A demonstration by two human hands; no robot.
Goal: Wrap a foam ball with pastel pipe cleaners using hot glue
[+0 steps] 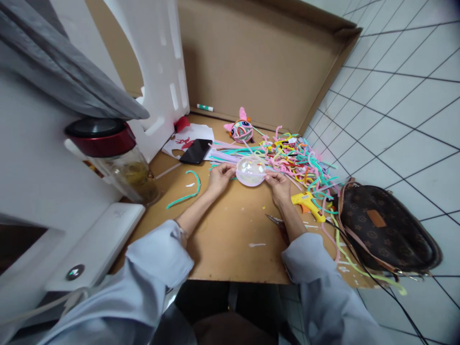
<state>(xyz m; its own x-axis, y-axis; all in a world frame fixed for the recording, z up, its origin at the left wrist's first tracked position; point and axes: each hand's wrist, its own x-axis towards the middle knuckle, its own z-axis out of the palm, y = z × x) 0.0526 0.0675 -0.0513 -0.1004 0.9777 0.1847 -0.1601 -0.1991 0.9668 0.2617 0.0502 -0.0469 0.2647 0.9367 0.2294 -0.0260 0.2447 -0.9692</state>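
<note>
A clear, round plastic ball (250, 167), edged with a pale lilac pipe cleaner, is held just above the table between my two hands. My left hand (220, 178) pinches at its left side with closed fingers. Opposite it, my right hand (279, 187) pinches the right side, where a lilac strand crosses the ball. Whether the fingertips grip the ball itself or only the strand is hard to make out. Behind the ball lie straight pipe cleaners (230, 152) in lilac, pink and teal. A decorated ball with pink ears (241, 129) sits farther back.
Tangled coloured pipe cleaners (305, 163) heap at the right. A yellow glue gun (309, 205), scissors (275, 220) and a brown bag (388, 227) lie nearby. Leftward are a phone (196, 151), a bent teal pipe cleaner (190, 195) and a glass tea bottle (132, 177). Cardboard (258, 62) stands behind.
</note>
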